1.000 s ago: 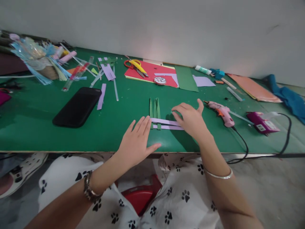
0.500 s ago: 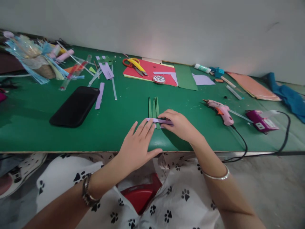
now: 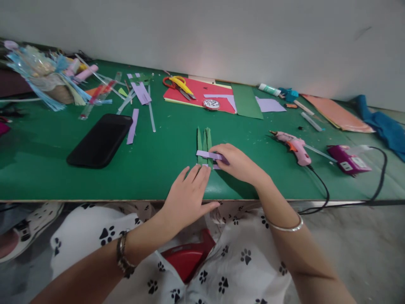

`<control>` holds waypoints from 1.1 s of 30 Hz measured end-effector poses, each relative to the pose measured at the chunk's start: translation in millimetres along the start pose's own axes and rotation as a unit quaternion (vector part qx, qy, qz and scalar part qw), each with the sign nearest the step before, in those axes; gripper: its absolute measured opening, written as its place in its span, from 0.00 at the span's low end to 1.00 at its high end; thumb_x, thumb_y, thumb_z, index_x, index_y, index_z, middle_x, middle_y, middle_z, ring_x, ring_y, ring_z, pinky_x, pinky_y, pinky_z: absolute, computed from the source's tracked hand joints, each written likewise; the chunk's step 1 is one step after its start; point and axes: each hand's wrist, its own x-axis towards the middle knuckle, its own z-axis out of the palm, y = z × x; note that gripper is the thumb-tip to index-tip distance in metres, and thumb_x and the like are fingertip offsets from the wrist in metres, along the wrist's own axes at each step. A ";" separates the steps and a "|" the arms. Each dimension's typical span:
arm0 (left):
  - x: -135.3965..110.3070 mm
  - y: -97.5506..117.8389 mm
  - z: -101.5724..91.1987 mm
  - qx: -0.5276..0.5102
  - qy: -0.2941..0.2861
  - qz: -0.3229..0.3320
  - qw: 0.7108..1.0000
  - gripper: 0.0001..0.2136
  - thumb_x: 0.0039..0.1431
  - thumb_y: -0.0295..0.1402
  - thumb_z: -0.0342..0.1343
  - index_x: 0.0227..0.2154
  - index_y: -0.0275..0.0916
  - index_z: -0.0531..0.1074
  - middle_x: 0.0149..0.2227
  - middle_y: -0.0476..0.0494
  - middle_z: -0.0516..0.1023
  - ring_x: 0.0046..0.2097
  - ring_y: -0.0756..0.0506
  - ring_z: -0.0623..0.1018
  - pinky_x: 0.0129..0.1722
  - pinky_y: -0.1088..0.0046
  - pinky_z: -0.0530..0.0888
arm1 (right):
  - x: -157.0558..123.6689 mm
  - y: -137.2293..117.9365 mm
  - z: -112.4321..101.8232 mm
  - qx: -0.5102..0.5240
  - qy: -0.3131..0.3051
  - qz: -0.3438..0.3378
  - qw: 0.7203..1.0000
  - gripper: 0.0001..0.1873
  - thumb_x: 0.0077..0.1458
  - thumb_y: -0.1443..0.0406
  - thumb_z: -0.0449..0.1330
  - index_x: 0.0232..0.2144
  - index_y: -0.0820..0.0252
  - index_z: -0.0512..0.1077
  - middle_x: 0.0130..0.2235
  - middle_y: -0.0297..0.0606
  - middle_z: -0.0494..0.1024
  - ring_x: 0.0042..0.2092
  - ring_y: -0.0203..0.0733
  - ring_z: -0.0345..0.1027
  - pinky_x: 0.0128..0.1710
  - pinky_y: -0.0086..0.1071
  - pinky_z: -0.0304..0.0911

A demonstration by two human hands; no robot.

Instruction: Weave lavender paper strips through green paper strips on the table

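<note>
Several narrow green paper strips (image 3: 204,141) stand side by side on the green table, pointing away from me. Across them lies a purple paper strip (image 3: 205,155), its right end pinched between the thumb and fingers of my right hand (image 3: 237,164). My left hand (image 3: 189,195) lies flat with its fingers stretched out, fingertips on the near ends of the green strips. Another purple strip (image 3: 217,167) crosses there, partly hidden by my left fingertips.
A black phone (image 3: 99,140) lies to the left, near purple scraps (image 3: 133,126). Yellow scissors (image 3: 182,86) rest on red paper (image 3: 218,88) at the back. To the right are a pink glue gun (image 3: 294,146) and a purple power adapter (image 3: 348,159) with a cord.
My right hand has shifted the held purple strip slightly away from me, so its left end shows over the green strips. My left hand has drawn back toward me, off that strip.
</note>
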 end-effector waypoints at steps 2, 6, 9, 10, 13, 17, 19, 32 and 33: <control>0.2 0.2 -0.4 0.001 -0.002 -0.001 1.000 0.34 0.56 0.51 0.43 0.56 0.26 0.57 0.56 0.31 0.64 0.56 0.36 0.64 0.54 0.59 0.61 | -0.7 1.0 -0.1 0.014 0.005 -0.005 1.000 0.17 0.50 0.74 0.48 0.43 0.60 0.66 0.43 0.41 0.73 0.43 0.40 0.64 0.42 0.34 0.59; 0.3 0.6 -0.3 -0.003 0.004 -0.006 1.000 0.33 0.56 0.51 0.44 0.56 0.27 0.58 0.55 0.32 0.64 0.56 0.37 0.63 0.54 0.60 0.61 | -0.8 5.5 -0.8 0.049 0.015 -0.021 0.998 0.19 0.55 0.71 0.46 0.49 0.58 0.62 0.49 0.42 0.70 0.47 0.40 0.64 0.45 0.35 0.59; 0.2 0.5 0.1 -0.003 0.005 -0.004 1.000 0.32 0.57 0.50 0.42 0.56 0.28 0.58 0.55 0.32 0.65 0.56 0.36 0.63 0.53 0.59 0.61 | 1.2 9.6 -1.2 0.055 0.005 -0.037 0.998 0.16 0.56 0.68 0.48 0.47 0.58 0.64 0.44 0.42 0.72 0.45 0.41 0.64 0.44 0.36 0.59; 0.2 0.3 0.1 -0.003 0.004 -0.002 1.000 0.32 0.58 0.50 0.41 0.56 0.28 0.58 0.55 0.32 0.64 0.56 0.36 0.63 0.53 0.58 0.61 | 1.8 10.6 -1.3 0.054 0.000 -0.042 0.998 0.15 0.55 0.66 0.50 0.46 0.58 0.65 0.43 0.41 0.72 0.43 0.41 0.64 0.43 0.35 0.59; -0.1 -0.5 -0.1 -0.001 0.005 0.002 1.000 0.31 0.58 0.50 0.39 0.55 0.27 0.59 0.55 0.31 0.64 0.56 0.36 0.63 0.53 0.58 0.62 | 2.1 12.1 -1.3 0.052 -0.018 -0.044 0.998 0.16 0.53 0.65 0.54 0.46 0.60 0.64 0.40 0.40 0.71 0.38 0.39 0.64 0.38 0.32 0.59; -1.5 -1.3 0.3 -0.001 0.015 0.011 1.000 0.33 0.58 0.51 0.40 0.55 0.26 0.59 0.55 0.30 0.65 0.55 0.36 0.64 0.52 0.59 0.63 | 0.8 11.5 -0.9 0.049 -0.022 -0.037 0.998 0.15 0.55 0.69 0.51 0.45 0.59 0.65 0.38 0.38 0.68 0.36 0.36 0.62 0.36 0.29 0.58; -2.5 -1.3 0.9 -0.001 0.022 0.011 1.000 0.33 0.57 0.50 0.42 0.55 0.25 0.59 0.54 0.30 0.65 0.55 0.36 0.64 0.53 0.60 0.63 | 0.6 11.2 -0.9 0.051 -0.024 -0.040 0.998 0.14 0.55 0.70 0.50 0.45 0.59 0.66 0.37 0.38 0.68 0.36 0.36 0.62 0.36 0.30 0.58; -3.2 0.0 -0.8 0.000 0.021 -0.003 1.000 0.31 0.56 0.50 0.44 0.54 0.29 0.61 0.52 0.33 0.67 0.53 0.37 0.66 0.51 0.61 0.64 | 2.5 13.5 0.6 0.046 0.001 -0.091 0.995 0.15 0.55 0.73 0.47 0.37 0.60 0.71 0.37 0.40 0.71 0.40 0.38 0.63 0.41 0.35 0.59; -3.2 -0.2 -1.0 0.000 0.021 -0.003 1.000 0.31 0.56 0.50 0.44 0.54 0.29 0.61 0.52 0.33 0.68 0.53 0.37 0.66 0.51 0.61 0.64 | 2.5 14.4 0.8 0.050 0.002 -0.092 0.995 0.15 0.55 0.73 0.46 0.37 0.60 0.72 0.37 0.40 0.72 0.40 0.38 0.64 0.41 0.34 0.59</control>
